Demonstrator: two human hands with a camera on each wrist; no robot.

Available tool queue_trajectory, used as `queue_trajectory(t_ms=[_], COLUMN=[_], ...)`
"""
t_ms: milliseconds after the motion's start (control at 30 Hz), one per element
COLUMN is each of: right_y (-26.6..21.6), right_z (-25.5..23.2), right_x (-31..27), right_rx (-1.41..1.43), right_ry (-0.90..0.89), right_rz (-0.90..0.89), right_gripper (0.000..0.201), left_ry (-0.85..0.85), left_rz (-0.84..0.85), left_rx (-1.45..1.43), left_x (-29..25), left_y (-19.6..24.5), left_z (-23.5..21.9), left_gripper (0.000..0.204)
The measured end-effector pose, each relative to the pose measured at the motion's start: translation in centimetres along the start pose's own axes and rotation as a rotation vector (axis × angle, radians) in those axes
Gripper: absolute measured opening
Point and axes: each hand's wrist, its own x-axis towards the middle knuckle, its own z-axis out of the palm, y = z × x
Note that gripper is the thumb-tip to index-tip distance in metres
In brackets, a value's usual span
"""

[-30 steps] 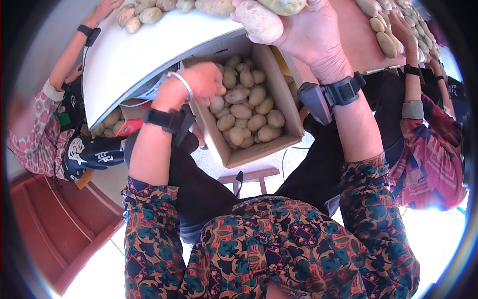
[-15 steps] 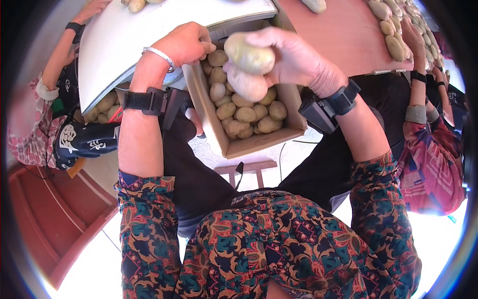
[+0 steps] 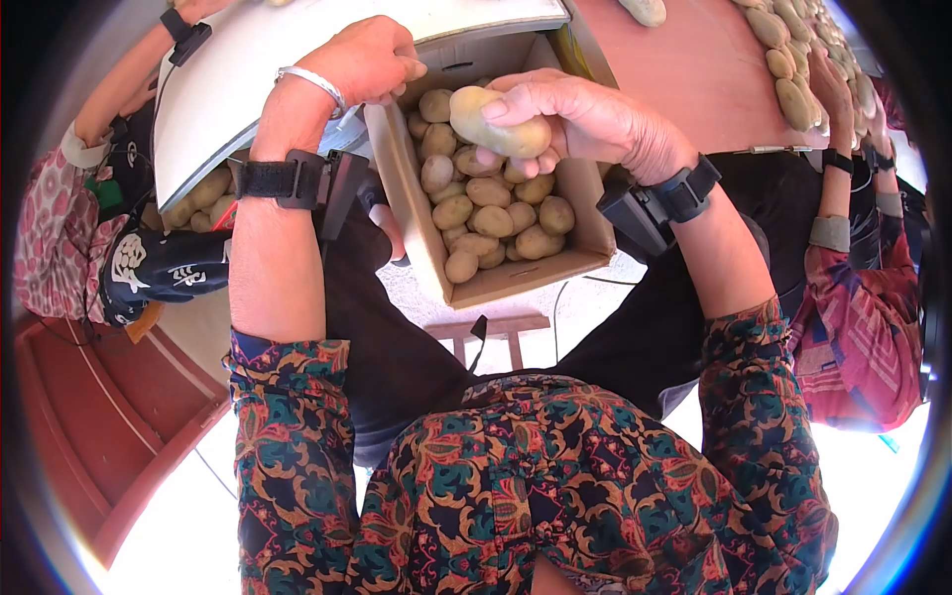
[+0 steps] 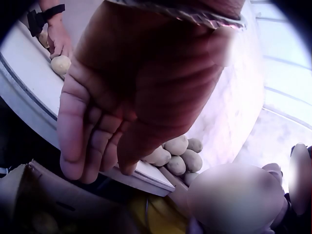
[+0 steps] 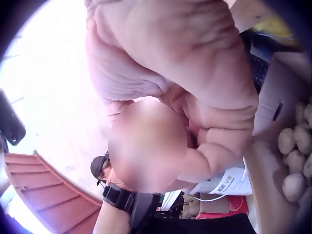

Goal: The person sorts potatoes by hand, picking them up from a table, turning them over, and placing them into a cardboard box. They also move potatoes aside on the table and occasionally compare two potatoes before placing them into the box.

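Observation:
My right hand [image 3: 595,114] grips an oval yellowish potato [image 3: 506,127] over a cardboard box [image 3: 535,282], thumb on top. The same potato [image 5: 146,146] looks blurred in the right wrist view. Inside the box lies a heap of potatoes [image 3: 491,190], partly hidden by that hand. At the box's far left corner, beside the white table's edge, hovers my left hand [image 3: 365,61]. Its fingers hang loosely bent with nothing in them, as the left wrist view also shows of this hand [image 4: 131,92].
The white table [image 3: 258,89] stands to the left, a reddish-brown table [image 3: 674,89] to the right with rows of potatoes [image 3: 783,69]. People work on both sides, their arms near the tables. More potatoes [image 3: 203,198] lie below the white table.
My right hand has come down from above the tables to over the box. It held two potatoes before; one shows in it now. My left hand has moved up out of the box.

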Motion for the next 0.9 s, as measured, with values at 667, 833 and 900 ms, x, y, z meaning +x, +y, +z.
queue_trajectory(t_ms=[667,833,900], right_y=[0.1,-0.1,-0.4], right_z=[0.8,-1.1,-1.2], right_x=[0.0,0.0,0.1], right_rx=[-1.118,-0.967,-0.741], right_ry=[0.088,0.219,0.309], right_rz=[0.154,-0.141,-0.165], right_gripper=[0.045,0.038,0.032], left_ry=[0.115,0.205,0.294], left_rz=[-0.016,0.130,0.159], left_rx=[-0.066,0.258,0.264], left_x=[0.0,1.8,2.5], left_y=[-2.4,-2.5,-2.8], left_z=[-1.6,-0.3,1.4], left_gripper=[0.014,0.011,0.013])
